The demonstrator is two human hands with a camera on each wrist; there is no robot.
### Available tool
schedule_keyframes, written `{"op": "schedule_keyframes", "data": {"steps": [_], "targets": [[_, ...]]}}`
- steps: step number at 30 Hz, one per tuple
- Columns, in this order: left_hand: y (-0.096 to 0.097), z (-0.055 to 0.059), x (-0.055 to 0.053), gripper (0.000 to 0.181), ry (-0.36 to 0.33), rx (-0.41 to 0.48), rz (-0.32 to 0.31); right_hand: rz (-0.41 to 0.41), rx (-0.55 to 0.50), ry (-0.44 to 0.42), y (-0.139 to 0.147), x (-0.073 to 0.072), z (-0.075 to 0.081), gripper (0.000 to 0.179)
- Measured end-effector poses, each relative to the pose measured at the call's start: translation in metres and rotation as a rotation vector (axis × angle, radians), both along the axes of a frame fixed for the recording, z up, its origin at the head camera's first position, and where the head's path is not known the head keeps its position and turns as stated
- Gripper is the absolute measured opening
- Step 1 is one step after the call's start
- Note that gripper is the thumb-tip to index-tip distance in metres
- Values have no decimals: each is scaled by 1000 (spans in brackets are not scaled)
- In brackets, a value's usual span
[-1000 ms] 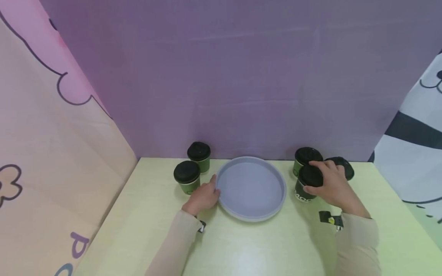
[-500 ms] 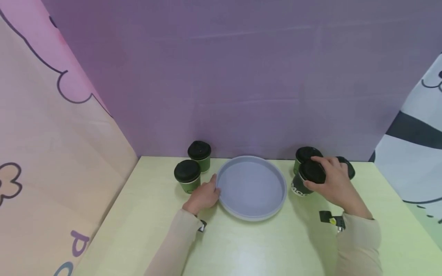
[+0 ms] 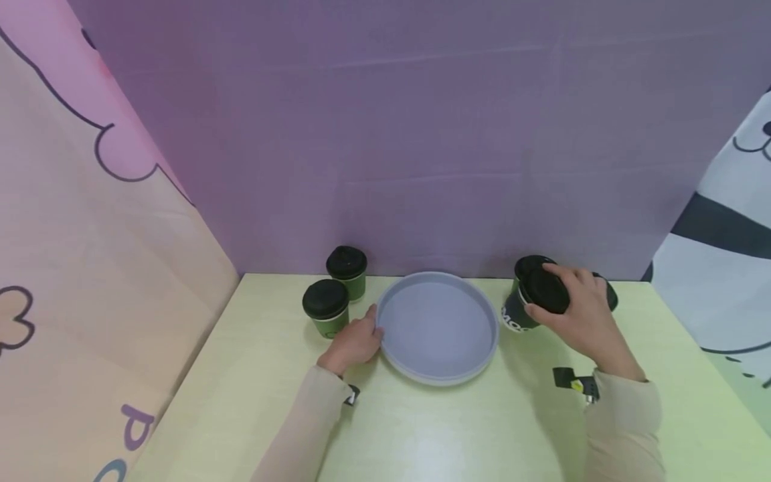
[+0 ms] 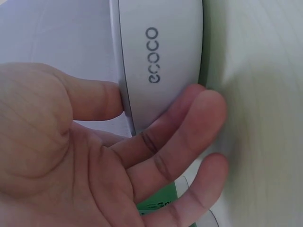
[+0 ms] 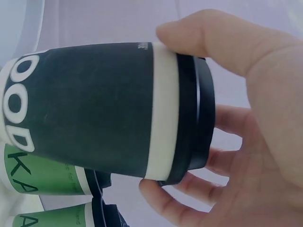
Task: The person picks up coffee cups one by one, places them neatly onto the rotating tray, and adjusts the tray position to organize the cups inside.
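A dark paper coffee cup with a black lid is held by my right hand, thumb and fingers around the lid end. The cup leans, its base toward the tray; white lettering circles its lower part. My left hand pinches the left edge of a round grey tray. In the left wrist view the thumb rests on the rim and the fingers touch the outer wall, marked "ecoco". Behind the held cup stand a lidded green cup and another lidded cup, partly hidden by my right hand.
Left of the tray stand two green cups with black lids, a nearer cup and a farther cup. A purple cloth wall rises at the table's back edge. Printed panels flank the pale table.
The dark cup has risen and tilted in my right hand, its base swinging left toward the tray. My left hand and the tray have stayed put.
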State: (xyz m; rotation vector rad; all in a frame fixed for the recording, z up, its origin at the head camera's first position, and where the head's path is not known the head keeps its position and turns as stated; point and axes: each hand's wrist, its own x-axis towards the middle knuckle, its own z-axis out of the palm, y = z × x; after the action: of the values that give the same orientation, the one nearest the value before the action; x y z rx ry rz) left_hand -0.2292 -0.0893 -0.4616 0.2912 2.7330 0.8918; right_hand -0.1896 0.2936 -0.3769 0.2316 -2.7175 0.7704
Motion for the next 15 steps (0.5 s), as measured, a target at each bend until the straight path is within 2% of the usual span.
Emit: {"op": "schedule_keyframes", "data": {"steps": [15], "targets": [[-1,-3,0,63,-12,53,-6,34,-55,53,-14,-4,-3,75]]}}
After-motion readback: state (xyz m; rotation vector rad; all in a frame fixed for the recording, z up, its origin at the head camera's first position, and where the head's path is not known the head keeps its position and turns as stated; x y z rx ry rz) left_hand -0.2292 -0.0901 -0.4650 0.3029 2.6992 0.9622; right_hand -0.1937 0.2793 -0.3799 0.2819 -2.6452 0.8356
